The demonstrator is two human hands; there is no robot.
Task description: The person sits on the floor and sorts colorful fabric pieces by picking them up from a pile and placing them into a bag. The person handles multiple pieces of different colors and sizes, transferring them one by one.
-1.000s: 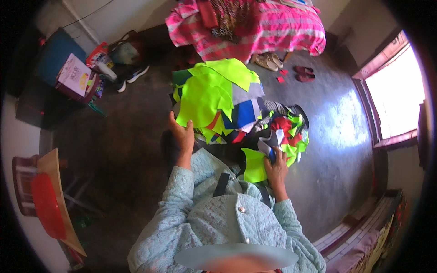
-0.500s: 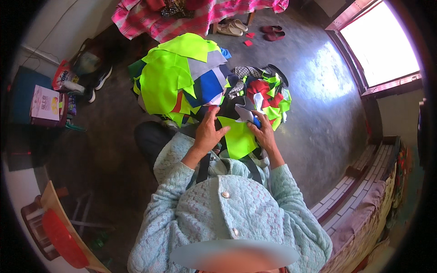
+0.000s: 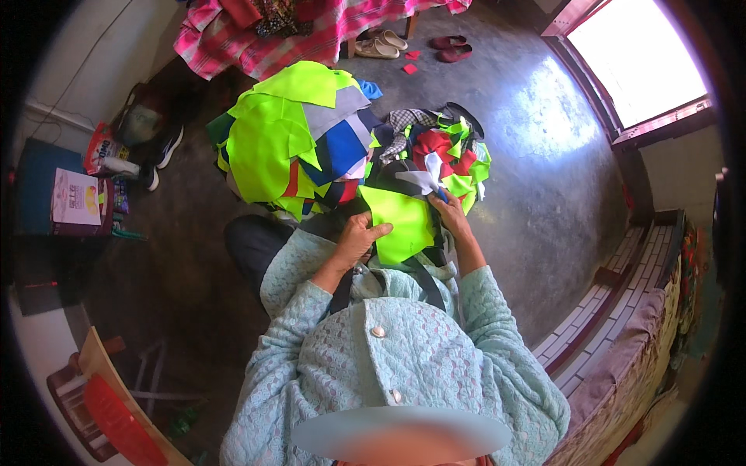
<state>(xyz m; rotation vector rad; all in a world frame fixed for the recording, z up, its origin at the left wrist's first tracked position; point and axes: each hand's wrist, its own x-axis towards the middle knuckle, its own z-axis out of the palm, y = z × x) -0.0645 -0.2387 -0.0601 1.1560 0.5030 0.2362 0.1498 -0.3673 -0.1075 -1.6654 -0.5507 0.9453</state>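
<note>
A neon yellow-green cloth piece (image 3: 400, 225) is spread over my lap. My left hand (image 3: 358, 239) pinches its left edge, with the thumb lying on top. My right hand (image 3: 452, 213) is closed near the cloth's upper right corner, around a small dark blue thing whose kind I cannot make out. Just beyond those fingers lies a pale grey-white scrap (image 3: 420, 180). A large rounded heap of cloth pieces (image 3: 268, 147), mostly neon yellow with blue, grey and red, stands ahead to the left. A lower pile of mixed scraps (image 3: 458, 159) lies ahead to the right.
A pink checked cloth (image 3: 311, 35) hangs over furniture at the back. Beige shoes (image 3: 378, 45) and dark red shoes (image 3: 452, 50) are on the floor nearby. A box (image 3: 76, 196) and a dark sneaker (image 3: 170, 147) sit left. A red chair-like object (image 3: 116, 415) stands at lower left.
My left hand has gone from open fingers to pinching the yellow cloth. That cloth has been raised and spread flatter. My right hand has moved slightly up, and the pale scrap has shifted.
</note>
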